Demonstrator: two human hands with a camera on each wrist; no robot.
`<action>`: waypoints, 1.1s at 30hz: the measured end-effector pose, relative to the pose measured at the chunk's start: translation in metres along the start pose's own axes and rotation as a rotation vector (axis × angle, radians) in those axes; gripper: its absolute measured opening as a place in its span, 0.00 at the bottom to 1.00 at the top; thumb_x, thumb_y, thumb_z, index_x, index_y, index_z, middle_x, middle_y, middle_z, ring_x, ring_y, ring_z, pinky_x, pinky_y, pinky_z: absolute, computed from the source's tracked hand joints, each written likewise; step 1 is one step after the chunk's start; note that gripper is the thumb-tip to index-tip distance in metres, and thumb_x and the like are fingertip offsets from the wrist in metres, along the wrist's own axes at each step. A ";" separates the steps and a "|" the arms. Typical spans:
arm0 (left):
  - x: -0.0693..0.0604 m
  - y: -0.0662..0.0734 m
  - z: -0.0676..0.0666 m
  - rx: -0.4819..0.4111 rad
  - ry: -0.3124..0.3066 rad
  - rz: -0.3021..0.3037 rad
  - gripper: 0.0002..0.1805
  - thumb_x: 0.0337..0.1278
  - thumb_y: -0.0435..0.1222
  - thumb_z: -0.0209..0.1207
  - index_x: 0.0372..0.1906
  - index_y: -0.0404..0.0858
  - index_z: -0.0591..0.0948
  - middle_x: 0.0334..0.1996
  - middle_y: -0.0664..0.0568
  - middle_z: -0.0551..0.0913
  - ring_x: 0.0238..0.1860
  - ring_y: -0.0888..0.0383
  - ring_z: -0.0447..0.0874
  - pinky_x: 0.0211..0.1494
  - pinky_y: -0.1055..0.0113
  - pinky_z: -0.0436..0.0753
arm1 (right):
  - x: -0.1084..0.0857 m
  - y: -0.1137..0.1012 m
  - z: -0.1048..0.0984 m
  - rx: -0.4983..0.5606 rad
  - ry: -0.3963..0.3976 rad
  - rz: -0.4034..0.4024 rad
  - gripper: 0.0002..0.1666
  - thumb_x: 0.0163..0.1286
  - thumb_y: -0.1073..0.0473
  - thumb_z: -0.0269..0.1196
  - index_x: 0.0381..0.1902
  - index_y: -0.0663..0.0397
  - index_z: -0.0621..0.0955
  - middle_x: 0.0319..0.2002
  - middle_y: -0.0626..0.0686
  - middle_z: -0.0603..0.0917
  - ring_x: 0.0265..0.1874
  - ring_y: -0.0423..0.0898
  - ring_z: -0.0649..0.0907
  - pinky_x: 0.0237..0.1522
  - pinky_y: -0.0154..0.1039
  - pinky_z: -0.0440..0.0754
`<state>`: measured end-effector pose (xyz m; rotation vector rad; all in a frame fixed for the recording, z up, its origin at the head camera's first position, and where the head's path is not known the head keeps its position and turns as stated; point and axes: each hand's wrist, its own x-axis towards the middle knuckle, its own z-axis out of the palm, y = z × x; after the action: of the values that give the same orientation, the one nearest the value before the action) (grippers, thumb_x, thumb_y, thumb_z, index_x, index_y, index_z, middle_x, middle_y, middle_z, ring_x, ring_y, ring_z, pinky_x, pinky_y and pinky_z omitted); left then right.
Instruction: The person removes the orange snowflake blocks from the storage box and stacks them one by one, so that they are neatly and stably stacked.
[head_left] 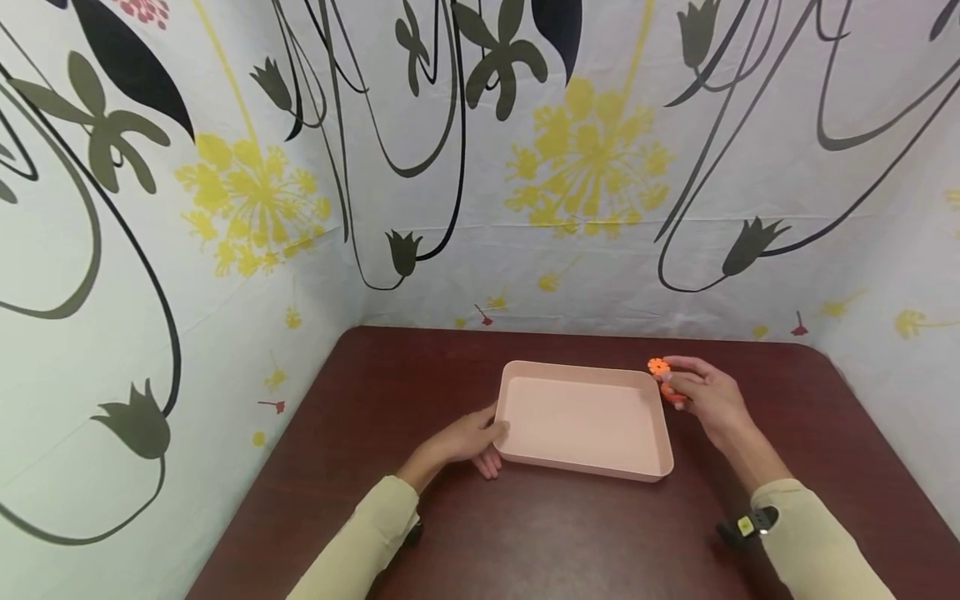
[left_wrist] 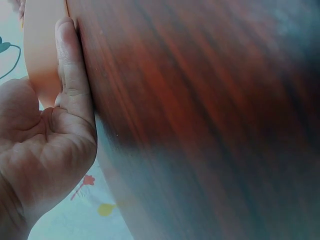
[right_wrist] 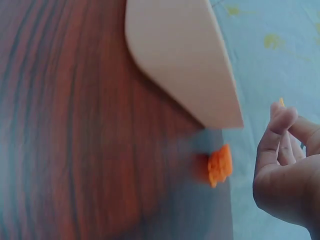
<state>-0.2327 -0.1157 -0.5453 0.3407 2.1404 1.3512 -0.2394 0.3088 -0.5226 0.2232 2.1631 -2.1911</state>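
Note:
A shallow pale pink tray lies on the dark red-brown table. My left hand holds its left end, thumb over the rim and fingers low along the outside; the left wrist view shows the palm against the tray wall. Beyond the tray's right side, my right hand pinches a small orange flower-shaped piece between thumb and fingertips, raised off the table. Only an orange tip of it shows in the right wrist view. Below that hand, a second orange piece rests on the table by the tray's corner.
The wood-grained table has rounded far corners. White cloth with a floral print hangs behind it and at both sides. A dark band with a small device is on the right wrist.

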 end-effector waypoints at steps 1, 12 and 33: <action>0.000 0.000 0.000 -0.002 -0.001 0.002 0.36 0.83 0.45 0.49 0.86 0.44 0.52 0.22 0.41 0.88 0.18 0.53 0.88 0.26 0.53 0.93 | 0.000 0.002 -0.004 0.001 0.006 -0.002 0.23 0.76 0.58 0.68 0.65 0.50 0.77 0.38 0.37 0.92 0.32 0.36 0.86 0.29 0.30 0.87; 0.000 0.000 0.000 -0.001 0.002 0.001 0.37 0.83 0.45 0.48 0.87 0.45 0.51 0.22 0.41 0.88 0.18 0.52 0.88 0.26 0.53 0.93 | -0.006 0.014 -0.016 -0.043 0.083 0.043 0.25 0.76 0.57 0.67 0.67 0.58 0.75 0.33 0.35 0.92 0.30 0.36 0.91 0.33 0.32 0.92; 0.003 -0.003 0.000 -0.006 -0.001 -0.006 0.37 0.83 0.47 0.50 0.86 0.47 0.53 0.23 0.40 0.88 0.18 0.51 0.89 0.26 0.52 0.93 | 0.004 0.021 -0.013 -0.309 0.163 0.199 0.31 0.78 0.53 0.64 0.73 0.59 0.72 0.31 0.36 0.88 0.27 0.38 0.86 0.33 0.39 0.93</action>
<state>-0.2349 -0.1156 -0.5485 0.3327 2.1349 1.3537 -0.2394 0.3215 -0.5443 0.5885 2.4052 -1.7622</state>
